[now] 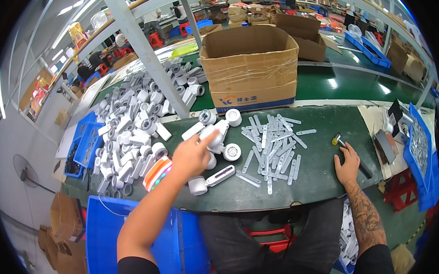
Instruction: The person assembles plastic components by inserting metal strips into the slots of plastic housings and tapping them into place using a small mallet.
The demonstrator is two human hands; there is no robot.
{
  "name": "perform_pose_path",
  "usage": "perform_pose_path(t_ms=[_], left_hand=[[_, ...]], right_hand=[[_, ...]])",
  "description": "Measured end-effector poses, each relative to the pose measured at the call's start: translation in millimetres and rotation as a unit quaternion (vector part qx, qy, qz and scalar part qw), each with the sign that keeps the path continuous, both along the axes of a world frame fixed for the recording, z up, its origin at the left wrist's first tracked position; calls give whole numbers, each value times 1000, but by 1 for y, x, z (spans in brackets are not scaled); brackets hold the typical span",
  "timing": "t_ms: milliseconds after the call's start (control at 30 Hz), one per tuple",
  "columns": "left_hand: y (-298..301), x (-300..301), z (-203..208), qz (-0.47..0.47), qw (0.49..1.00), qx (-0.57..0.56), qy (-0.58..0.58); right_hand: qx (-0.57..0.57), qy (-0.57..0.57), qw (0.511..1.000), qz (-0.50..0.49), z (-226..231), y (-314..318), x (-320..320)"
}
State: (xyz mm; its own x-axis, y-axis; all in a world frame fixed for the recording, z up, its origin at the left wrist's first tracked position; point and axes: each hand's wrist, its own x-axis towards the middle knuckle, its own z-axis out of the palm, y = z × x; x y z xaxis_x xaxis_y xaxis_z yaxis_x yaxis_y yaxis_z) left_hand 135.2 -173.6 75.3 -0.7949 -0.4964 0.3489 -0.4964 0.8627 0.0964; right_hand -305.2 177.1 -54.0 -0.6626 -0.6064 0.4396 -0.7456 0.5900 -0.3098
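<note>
My left hand (193,157) reaches over a small group of white handheld fan bodies (219,131), its index finger stretched out and touching one. The other fingers are partly hidden. By that wrist lies a fan part (211,180) with its handle opened, showing dark insides. My right hand (348,164) rests on the bench at the right, with its fingers over the dark handle of a small hammer (366,170); a metal head with a yellow end shows beyond the fingertips. Between my hands spreads a loose pile of flat grey-clear plastic strips (274,147).
A big heap of white fan parts (131,131) covers the left side. Beside my left forearm a device glows with coloured lights (157,173). An open cardboard box (250,69) stands behind the bench. Blue trays (88,142) sit left; another blue tray (418,153) stands right.
</note>
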Motion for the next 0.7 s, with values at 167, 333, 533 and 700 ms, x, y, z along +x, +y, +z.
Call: perform_pose_path(t_ms=[167, 333, 533, 700], left_hand=[[-61, 8, -13, 148, 975, 167, 1], [-73, 51, -40, 119, 974, 194, -16], [45, 60, 66, -93, 830, 503, 224], [158, 77, 191, -697, 540, 464, 85]], right_hand=[[-8, 2, 1000, 12, 1, -5, 6], [-16, 9, 999, 26, -4, -10, 7], [-34, 20, 999, -7, 8, 8, 5], [-37, 17, 999, 0, 3, -15, 11]])
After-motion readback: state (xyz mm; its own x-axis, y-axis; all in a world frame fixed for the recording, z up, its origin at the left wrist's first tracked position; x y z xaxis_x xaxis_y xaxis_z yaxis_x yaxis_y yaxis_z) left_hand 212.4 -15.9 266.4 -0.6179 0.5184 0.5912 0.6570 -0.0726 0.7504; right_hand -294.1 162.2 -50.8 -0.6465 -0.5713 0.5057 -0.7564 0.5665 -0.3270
